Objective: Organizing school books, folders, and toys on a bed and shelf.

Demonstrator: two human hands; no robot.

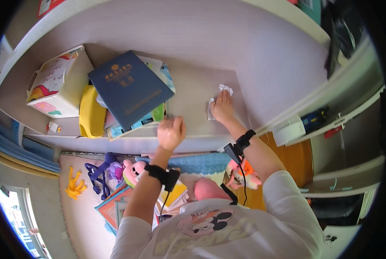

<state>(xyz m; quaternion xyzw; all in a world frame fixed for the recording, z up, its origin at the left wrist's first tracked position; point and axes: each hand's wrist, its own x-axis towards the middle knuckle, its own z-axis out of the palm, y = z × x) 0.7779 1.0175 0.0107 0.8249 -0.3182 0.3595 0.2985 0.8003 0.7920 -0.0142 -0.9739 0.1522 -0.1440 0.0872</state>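
Observation:
My right hand (223,108) presses a crumpled white wipe (226,89) flat against the shelf board (193,87), near its right-hand corner. Parts of the wipe stick out past the fingertips and beside the thumb. Curled into a fist, my left hand (171,132) is over the shelf's front edge, with nothing visible in it. Just left of that fist lies a pile of books and papers (142,122). A large dark blue hardcover folder (129,89) with gold writing rests askew on top of the pile.
A white storage box (61,84) with printed pictures and a yellow pouch (92,113) stand left of the pile. Below the shelf are soft toys (103,173), picture books (116,204) and a blue knitted cloth (199,163). More shelving (342,149) is at the right.

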